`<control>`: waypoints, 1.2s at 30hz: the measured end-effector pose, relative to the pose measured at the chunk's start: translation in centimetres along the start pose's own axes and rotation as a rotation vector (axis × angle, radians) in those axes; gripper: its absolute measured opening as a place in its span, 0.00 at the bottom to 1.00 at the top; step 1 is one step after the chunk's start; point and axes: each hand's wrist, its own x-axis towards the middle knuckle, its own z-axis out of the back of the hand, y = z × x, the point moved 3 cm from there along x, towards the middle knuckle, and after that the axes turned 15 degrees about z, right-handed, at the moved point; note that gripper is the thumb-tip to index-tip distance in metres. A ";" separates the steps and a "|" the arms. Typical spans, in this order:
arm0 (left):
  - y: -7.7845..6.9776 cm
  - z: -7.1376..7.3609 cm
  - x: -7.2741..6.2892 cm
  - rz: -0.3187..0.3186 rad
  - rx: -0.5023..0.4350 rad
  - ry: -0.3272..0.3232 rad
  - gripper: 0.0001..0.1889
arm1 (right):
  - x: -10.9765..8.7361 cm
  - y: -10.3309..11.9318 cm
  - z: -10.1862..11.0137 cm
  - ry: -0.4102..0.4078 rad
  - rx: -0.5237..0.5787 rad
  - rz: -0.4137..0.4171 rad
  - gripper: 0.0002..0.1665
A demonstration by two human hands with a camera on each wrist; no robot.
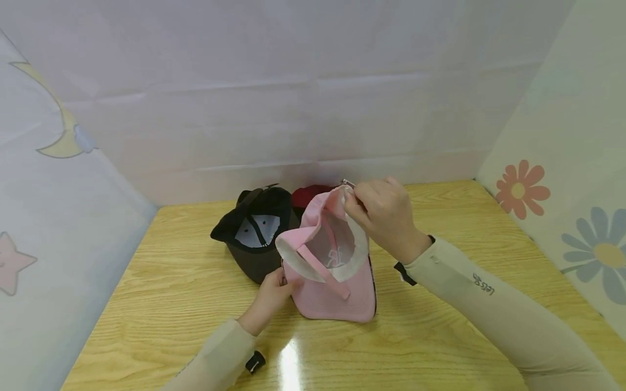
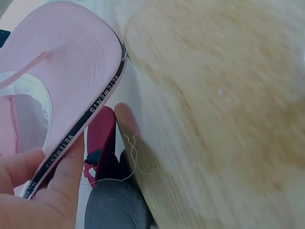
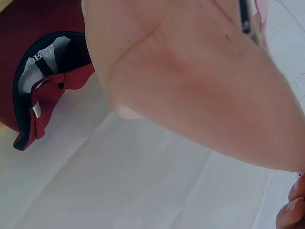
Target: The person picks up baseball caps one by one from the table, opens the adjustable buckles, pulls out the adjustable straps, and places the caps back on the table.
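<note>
A pink cap (image 1: 337,304) is held between both hands, its hollow inside turned up toward the head view and its brim toward the person. At the brim's left edge, my left hand (image 1: 271,298) pinches it between thumb and fingers; the left wrist view shows the dark lettered trim (image 2: 78,125) along that edge. My right hand (image 1: 383,217) grips the cap's back rim at the upper right, fingers curled, a small metal piece (image 1: 348,183) sticking out beside them. The pink strap (image 1: 323,271) hangs loose across the opening. In the right wrist view, my right hand (image 3: 190,81) hides the pink cap almost wholly.
A black cap (image 1: 256,260) lies left of the pink one on the wooden table (image 1: 176,304), its inside facing up. Behind them sits a dark red cap (image 1: 308,194), partly covered. Printed cloth walls (image 1: 303,125) enclose the table at the back and sides.
</note>
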 end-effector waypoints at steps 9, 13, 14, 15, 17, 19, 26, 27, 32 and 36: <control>-0.6 0.2 -0.5 0.045 -0.134 0.018 0.08 | 0.1 0.5 0.4 -0.029 0.032 0.015 0.23; -1.1 0.5 -0.8 0.053 -0.183 0.028 0.08 | 0.1 0.8 0.6 -0.024 0.056 0.017 0.22; -1.2 0.5 -0.9 0.052 -0.188 0.028 0.08 | 0.1 0.9 0.6 -0.014 0.055 0.023 0.22; -1.3 0.6 -1.0 0.051 -0.189 0.029 0.09 | 0.1 1.0 0.7 0.000 0.054 0.030 0.23; -1.5 0.6 -1.2 0.055 -0.195 0.033 0.09 | 0.0 1.3 0.8 0.022 0.054 0.049 0.24; -1.7 0.7 -1.3 0.056 -0.201 0.031 0.09 | -0.1 1.5 0.9 0.050 0.055 0.074 0.25; -2.0 0.9 -1.3 0.042 -0.216 0.026 0.09 | -0.6 2.3 1.0 0.066 0.077 0.116 0.23; -2.1 1.0 -1.3 0.039 -0.218 0.023 0.09 | -0.7 2.4 1.0 0.070 0.080 0.120 0.23; -2.6 1.2 -1.6 0.042 -0.221 0.002 0.09 | -1.3 3.0 0.9 0.114 0.082 0.147 0.22; -3.0 1.4 -1.7 0.050 -0.232 -0.004 0.10 | -1.8 3.2 0.8 0.119 0.081 0.174 0.17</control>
